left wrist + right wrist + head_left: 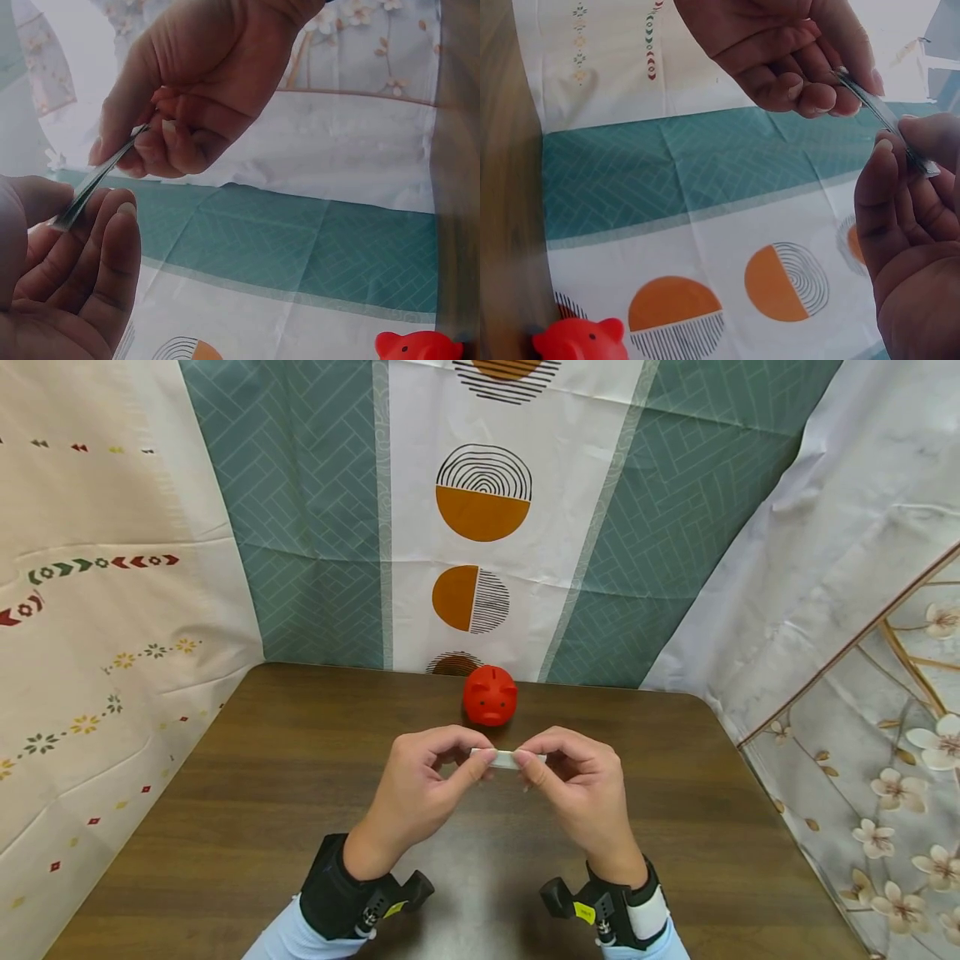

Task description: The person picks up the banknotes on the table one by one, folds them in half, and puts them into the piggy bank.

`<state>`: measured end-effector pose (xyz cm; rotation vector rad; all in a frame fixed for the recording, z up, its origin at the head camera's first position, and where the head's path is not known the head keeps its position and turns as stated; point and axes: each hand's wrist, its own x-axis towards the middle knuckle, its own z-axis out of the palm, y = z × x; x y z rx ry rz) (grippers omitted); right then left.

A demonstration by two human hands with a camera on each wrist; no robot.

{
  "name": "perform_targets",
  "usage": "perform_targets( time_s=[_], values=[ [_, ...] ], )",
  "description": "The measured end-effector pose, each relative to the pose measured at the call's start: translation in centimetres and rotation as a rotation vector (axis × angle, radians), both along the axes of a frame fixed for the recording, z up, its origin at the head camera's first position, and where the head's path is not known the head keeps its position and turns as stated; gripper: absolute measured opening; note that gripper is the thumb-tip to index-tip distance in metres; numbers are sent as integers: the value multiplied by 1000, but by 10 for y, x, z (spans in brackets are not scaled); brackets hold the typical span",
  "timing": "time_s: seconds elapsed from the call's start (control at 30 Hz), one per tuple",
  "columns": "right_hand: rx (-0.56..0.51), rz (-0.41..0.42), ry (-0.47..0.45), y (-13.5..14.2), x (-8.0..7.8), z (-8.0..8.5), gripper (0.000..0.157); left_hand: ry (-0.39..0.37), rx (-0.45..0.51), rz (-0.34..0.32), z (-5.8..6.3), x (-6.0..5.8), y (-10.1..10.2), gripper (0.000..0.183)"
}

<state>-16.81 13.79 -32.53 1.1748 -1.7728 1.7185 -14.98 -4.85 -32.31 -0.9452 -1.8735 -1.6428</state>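
Observation:
A narrow, folded paper strip, pale greenish-white, is held level between both hands over the table. My left hand pinches its left end between thumb and fingers, and my right hand pinches the other end the same way. Seen edge-on in the left wrist view, the strip shows thin layers lying slightly apart. The right wrist view also shows the strip stretched between the two thumbs. Just beyond the hands, a red piggy bank stands facing me, with a slot on top.
The brown wooden table has rounded far corners. Behind it hangs a green and white patterned cloth. Printed cloths drape along the left and right sides. A black wrist camera is strapped to each forearm.

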Motion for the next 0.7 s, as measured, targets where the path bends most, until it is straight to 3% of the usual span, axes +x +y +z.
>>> perform_targets(
  time_s=[0.3, 0.7],
  values=[
    [-22, 23, -7, 2, -1, 0, 6, -7, 0, 11, 0, -1, -4, 15],
    [-11, 26, -2, 6, -3, -1, 6, 25, 44, -5, 0, -3, -7, 19]
  ],
)
